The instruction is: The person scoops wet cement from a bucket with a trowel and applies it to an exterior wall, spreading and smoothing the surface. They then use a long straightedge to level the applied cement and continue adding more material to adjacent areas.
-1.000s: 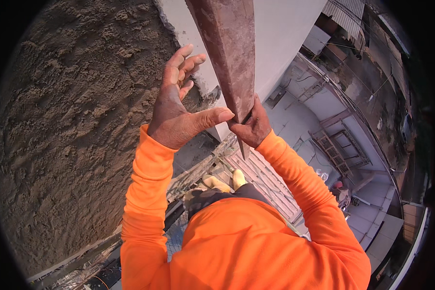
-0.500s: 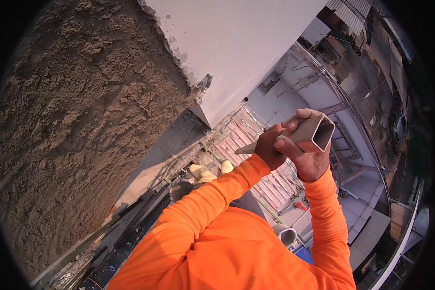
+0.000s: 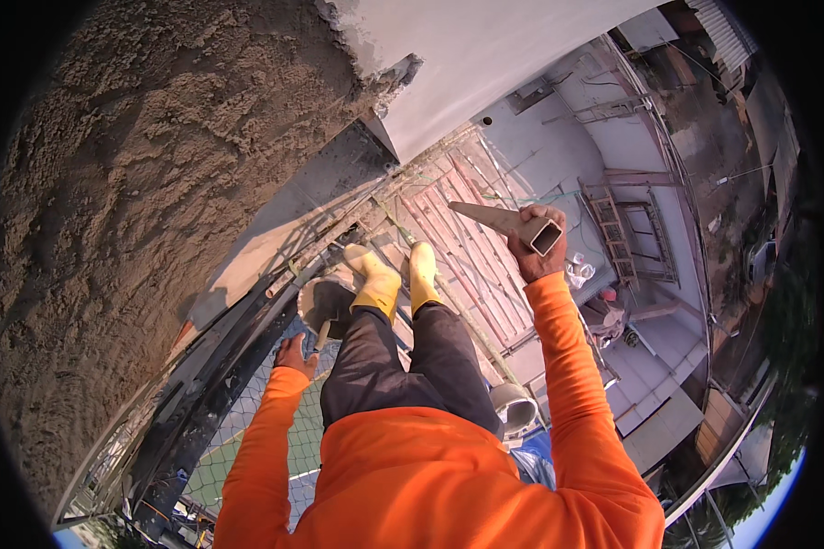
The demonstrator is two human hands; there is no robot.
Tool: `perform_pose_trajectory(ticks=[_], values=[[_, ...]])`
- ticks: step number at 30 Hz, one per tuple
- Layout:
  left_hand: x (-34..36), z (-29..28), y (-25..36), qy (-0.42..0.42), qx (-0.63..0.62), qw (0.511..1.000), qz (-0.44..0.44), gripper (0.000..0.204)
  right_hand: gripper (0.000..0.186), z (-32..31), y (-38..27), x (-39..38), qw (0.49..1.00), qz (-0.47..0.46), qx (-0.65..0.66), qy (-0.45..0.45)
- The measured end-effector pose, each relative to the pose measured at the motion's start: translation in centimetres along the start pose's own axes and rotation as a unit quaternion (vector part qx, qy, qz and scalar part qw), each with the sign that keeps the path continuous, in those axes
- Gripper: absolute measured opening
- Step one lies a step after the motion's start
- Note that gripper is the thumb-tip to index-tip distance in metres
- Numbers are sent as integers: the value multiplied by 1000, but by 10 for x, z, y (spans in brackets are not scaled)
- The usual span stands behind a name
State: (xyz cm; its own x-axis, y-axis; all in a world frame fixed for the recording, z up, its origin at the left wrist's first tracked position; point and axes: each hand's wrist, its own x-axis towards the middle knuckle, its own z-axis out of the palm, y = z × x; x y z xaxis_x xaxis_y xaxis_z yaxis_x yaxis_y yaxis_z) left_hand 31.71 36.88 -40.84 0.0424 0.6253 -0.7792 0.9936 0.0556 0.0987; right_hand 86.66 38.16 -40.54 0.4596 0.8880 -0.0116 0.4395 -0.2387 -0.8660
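Brown hollow rectangular metal bar (image 3: 496,219) at right, clamped only by the right hand (image 3: 542,264), might drop if grip slackens; left hand (image 3: 295,355) has fingers apart.

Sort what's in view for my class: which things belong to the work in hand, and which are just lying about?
Part of the work, it seems:
hollow tube, in the right grip
pale tool handle, by the left grip (contact unclear)
round container, by the handle
rough brown wall

Apparently just lying about:
grey bucket
blue item
wooden frame
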Motion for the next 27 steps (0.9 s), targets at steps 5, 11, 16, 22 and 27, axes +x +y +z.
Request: perform_pose_trajectory(ticks=[5, 11, 16, 22, 27], values=[[-47, 48, -110, 6, -38, 992, -119, 65, 42, 40, 73, 32, 975, -9, -212, -69], [-56, 108, -100, -28, -215, 966, -141, 61, 48, 94, 138, 59, 980, 105, 160, 51], [-47, 124, -79, -28, -280, 951, -132, 60, 50, 114, 176, 85, 997, 47, 60, -15], [-36, 120, -66, -26, -316, 936, -152, 59, 44, 124, 183, 130, 931, 168, 272, -175], [-26, 103, -42, -24, -364, 917, -162, 59, 47, 139, 181, 159, 961, -65, 43, -264]])
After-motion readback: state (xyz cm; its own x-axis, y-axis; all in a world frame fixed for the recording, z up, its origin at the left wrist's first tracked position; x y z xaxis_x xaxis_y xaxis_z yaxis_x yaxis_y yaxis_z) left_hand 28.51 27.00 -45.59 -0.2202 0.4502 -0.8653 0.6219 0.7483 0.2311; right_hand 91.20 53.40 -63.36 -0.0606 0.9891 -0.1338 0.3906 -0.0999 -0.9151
